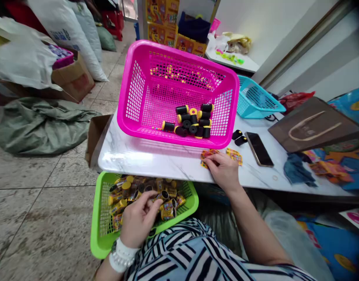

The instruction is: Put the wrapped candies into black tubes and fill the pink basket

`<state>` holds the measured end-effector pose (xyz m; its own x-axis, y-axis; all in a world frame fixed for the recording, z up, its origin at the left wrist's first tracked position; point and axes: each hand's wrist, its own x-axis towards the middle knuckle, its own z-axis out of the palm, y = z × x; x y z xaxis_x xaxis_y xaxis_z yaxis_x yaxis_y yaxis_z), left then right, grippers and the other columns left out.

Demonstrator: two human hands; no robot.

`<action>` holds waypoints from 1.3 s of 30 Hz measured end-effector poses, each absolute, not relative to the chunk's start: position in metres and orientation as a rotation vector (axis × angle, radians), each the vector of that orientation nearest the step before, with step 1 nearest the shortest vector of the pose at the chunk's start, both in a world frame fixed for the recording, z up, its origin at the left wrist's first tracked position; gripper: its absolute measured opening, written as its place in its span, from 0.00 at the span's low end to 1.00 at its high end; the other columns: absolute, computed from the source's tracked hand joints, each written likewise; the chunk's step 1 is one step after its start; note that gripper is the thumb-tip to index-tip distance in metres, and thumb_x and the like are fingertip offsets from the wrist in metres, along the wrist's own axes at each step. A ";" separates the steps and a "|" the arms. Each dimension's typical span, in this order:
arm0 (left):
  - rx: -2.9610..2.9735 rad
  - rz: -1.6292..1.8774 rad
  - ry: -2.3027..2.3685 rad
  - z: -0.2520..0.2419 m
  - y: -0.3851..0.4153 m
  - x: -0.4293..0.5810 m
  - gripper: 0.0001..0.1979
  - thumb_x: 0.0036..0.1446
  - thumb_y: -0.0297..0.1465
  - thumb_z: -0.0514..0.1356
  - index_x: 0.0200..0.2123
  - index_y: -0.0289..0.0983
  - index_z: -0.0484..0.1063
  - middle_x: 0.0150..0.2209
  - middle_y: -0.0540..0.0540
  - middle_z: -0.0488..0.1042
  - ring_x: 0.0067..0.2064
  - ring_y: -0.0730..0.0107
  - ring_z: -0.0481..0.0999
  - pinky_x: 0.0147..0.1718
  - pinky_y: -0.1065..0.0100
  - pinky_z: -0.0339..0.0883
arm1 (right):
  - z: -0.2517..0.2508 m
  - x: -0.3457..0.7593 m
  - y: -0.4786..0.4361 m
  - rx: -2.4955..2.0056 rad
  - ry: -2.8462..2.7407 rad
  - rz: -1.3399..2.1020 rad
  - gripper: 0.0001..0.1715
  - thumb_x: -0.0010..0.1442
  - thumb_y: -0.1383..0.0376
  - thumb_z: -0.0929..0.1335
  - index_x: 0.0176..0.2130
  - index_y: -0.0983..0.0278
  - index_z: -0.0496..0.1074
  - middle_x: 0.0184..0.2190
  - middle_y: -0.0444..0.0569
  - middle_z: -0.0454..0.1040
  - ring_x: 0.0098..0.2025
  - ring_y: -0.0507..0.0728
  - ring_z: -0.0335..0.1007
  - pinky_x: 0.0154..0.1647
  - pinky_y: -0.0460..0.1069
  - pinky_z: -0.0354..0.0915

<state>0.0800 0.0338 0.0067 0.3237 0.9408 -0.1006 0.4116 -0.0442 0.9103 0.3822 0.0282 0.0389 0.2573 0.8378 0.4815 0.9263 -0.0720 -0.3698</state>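
Note:
Over the green basket, my left hand is curled, thumb and fingers closed around a small black-and-yellow labelled bottle. Beneath it lie many similar bottles with yellow ends and printed labels. My right hand rests on the white table, its fingertips pinched on a printed orange label. More printed labels lie just right of that hand. The pink basket stands in front, holding black bottles with yellow ends, which show no printed labels.
Right of the pink basket are two black pieces, a phone, a blue basket and a brown paper bag. A dark cloth lies near the table's front edge. Sacks and a cardboard box stand at left.

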 end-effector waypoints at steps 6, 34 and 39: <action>1.268 0.670 1.024 0.031 0.044 0.103 0.18 0.59 0.44 0.59 0.42 0.35 0.76 0.24 0.50 0.71 0.20 0.76 0.64 0.19 0.74 0.58 | 0.044 0.346 0.015 -1.553 -1.762 -0.320 0.08 0.58 0.68 0.73 0.40 0.62 0.80 0.26 0.47 0.77 0.29 0.54 0.68 0.34 0.51 0.65; 1.147 1.054 1.091 0.045 0.030 0.084 0.11 0.60 0.39 0.62 0.36 0.35 0.73 0.25 0.52 0.69 0.21 0.80 0.62 0.18 0.76 0.57 | 0.050 0.268 0.009 -1.527 -1.655 0.456 0.25 0.66 0.64 0.65 0.20 0.63 0.54 0.18 0.38 0.53 0.21 0.47 0.49 0.23 0.45 0.49; 1.166 1.019 1.080 0.032 0.043 0.092 0.13 0.60 0.41 0.60 0.35 0.35 0.73 0.24 0.52 0.69 0.20 0.80 0.62 0.18 0.76 0.55 | 0.052 0.296 0.037 -1.742 -1.803 -0.126 0.20 0.66 0.62 0.65 0.23 0.64 0.69 0.21 0.43 0.63 0.25 0.50 0.59 0.28 0.46 0.54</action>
<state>0.0923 0.0433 0.0318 0.1883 0.9763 -0.1065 -0.0493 0.1177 0.9918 0.2961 0.0366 0.0517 0.0631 0.8713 0.4866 0.9305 0.1248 -0.3443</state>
